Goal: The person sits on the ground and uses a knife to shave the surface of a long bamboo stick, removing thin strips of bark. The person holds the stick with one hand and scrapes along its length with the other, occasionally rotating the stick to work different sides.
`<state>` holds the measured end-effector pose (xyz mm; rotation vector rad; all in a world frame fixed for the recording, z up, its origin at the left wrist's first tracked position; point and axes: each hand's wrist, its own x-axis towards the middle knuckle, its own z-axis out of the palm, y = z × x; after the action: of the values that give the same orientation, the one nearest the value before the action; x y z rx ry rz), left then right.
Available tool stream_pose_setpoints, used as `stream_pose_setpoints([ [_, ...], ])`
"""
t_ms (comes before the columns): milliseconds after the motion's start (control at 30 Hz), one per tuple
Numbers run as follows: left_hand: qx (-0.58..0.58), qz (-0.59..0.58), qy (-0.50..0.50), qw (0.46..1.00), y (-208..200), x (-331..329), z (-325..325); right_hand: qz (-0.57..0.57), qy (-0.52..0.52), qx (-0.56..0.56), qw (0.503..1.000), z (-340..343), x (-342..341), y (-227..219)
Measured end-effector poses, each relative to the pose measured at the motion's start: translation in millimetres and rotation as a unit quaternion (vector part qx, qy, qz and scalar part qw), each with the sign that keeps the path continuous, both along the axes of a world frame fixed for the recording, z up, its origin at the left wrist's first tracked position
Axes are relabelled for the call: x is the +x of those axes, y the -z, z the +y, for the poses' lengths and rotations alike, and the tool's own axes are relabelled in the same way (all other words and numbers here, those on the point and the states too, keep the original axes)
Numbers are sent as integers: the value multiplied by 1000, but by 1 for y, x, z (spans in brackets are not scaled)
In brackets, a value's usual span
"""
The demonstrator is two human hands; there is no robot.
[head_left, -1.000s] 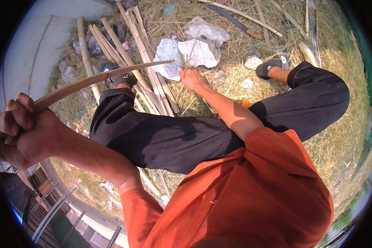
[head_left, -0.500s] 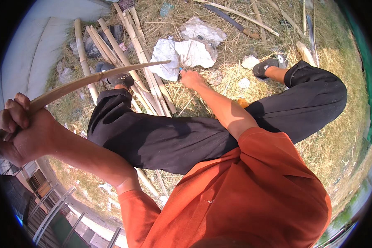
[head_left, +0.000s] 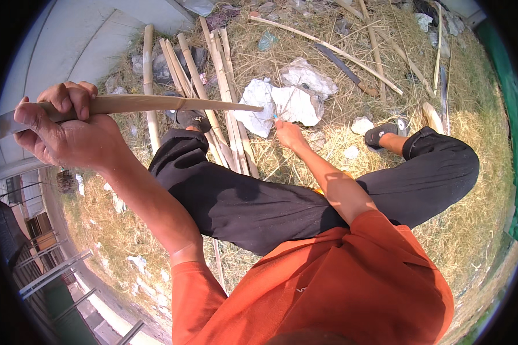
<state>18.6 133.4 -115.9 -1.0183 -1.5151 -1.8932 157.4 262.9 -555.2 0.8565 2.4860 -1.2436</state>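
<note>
My left hand (head_left: 72,118), raised at the left, is closed around a long bamboo strip (head_left: 149,103). The strip runs nearly level to the right and narrows to a tip in front of a white rock (head_left: 253,110); I cannot tell whether they touch. Close to that tip, my right hand (head_left: 289,135) is closed beside a second white rock (head_left: 299,106). A small blue bit (head_left: 275,117) shows at its fingertips, too small to name.
Several split bamboo pieces (head_left: 227,103) lie beside my left foot. Beyond the rocks lies a machete (head_left: 339,62) with a brown handle, near a long thin strip (head_left: 328,46). A pale wall (head_left: 69,52) stands at the left, green sheeting (head_left: 503,103) at the right.
My left hand has risen and moved right, and the bamboo strip is now closer to level. My right hand stays by the rocks. The whole view has shifted somewhat.
</note>
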Motion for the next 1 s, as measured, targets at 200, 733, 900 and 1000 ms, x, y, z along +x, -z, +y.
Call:
stream_pose_setpoints([
  [200,38,-8,23,999,1,-2,2,173,61,-329,926,-4,0,-193],
  [733,74,-9,88,993,-3,17,14,319,6,-117,941,-49,16,-293],
  [900,85,-8,77,993,-4,21,19,310,21,-109,944,-55,13,-289],
  [1000,48,-9,63,997,-1,17,9,334,35,-124,934,-54,13,-294],
])
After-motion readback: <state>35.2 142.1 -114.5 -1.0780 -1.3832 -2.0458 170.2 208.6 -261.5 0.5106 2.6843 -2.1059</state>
